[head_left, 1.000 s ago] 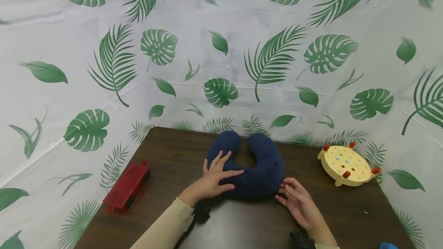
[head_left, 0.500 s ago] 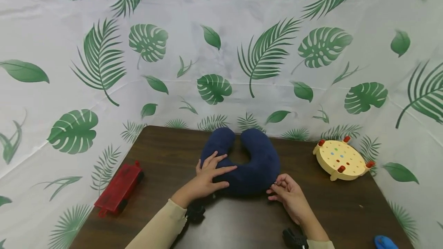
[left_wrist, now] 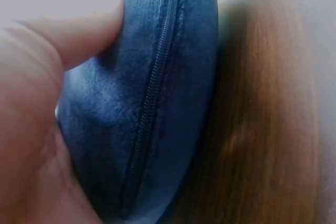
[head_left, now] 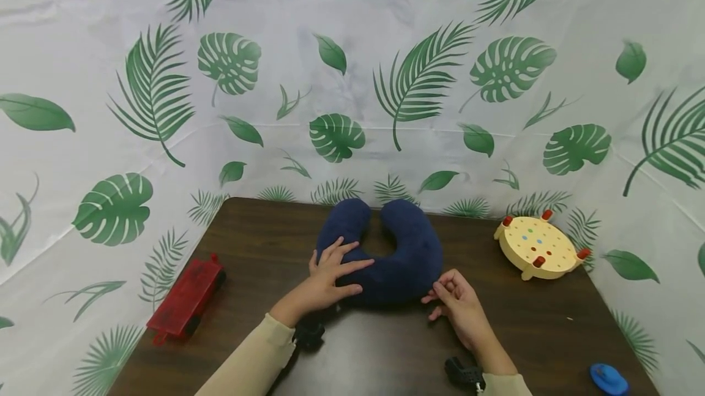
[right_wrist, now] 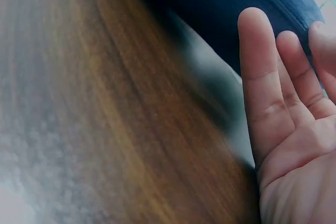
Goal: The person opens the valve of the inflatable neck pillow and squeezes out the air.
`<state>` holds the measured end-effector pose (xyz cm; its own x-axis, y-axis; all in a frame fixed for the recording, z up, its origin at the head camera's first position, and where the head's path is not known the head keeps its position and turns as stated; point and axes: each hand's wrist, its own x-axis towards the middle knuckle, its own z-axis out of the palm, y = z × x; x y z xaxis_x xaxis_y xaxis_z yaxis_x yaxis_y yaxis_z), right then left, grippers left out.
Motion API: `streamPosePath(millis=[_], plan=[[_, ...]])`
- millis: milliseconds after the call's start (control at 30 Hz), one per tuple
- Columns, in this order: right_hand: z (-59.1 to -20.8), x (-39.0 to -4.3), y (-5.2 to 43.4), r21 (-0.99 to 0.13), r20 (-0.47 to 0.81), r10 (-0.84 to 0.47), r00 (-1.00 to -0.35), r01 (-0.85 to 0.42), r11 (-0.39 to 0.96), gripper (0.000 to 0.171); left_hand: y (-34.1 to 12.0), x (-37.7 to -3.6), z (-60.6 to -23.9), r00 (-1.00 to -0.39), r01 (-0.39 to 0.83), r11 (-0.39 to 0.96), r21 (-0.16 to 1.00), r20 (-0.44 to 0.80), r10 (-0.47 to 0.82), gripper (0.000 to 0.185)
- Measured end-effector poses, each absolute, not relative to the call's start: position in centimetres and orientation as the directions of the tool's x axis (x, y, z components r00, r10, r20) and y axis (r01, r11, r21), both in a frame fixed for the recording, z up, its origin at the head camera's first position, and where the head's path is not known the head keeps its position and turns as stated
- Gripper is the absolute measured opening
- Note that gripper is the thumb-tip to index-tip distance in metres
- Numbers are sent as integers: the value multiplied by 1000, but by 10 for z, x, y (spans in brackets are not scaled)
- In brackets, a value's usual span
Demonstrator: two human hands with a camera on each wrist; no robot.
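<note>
Under left hand [head_left: 325,276], neck pillow [head_left: 407,261]; right hand [head_left: 459,304] just beside.

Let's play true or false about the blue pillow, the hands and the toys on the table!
1. The left hand lies flat on the blue neck pillow. True.
2. The pillow is red. False: it is dark blue; the red thing is the red block near the table's left edge.
3. The right hand is at the pillow's near right edge. True.
4. The yellow round board lies on top of the pillow. False: it sits apart, on the dark wooden table, to the right.
5. A zipper runs along the pillow's side. True.
</note>
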<state>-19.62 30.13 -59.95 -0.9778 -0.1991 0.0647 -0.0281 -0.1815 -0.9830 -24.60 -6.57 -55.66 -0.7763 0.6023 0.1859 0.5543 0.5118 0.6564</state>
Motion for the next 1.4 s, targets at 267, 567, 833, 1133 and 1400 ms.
streamPosePath(millis=[267, 567, 833, 1133, 1400], plan=[[-600, -197, 301, -967, 78, -142, -987, -41, -252, 11, -80, -253, -548, -796, 522, 494, 696, 189, 575, 57], [-597, -193, 296, -966, 34, -9, -999, -31, -256, 9, -93, -256, -550, -773, 549, 483, 682, 194, 604, 43], [-593, -186, 289, -960, -15, 109, -994, -16, -278, 9, -84, -259, -550, -805, 527, 521, 671, 199, 559, 43], [-590, -168, 253, -956, -46, 183, -982, -10, -294, 9, -82, -258, -549, -815, 517, 515, 684, 209, 541, 43], [-591, -158, 218, -944, -66, 252, -965, -21, -329, 26, -85, -259, -548, -816, 489, 473, 733, 192, 545, 45]])
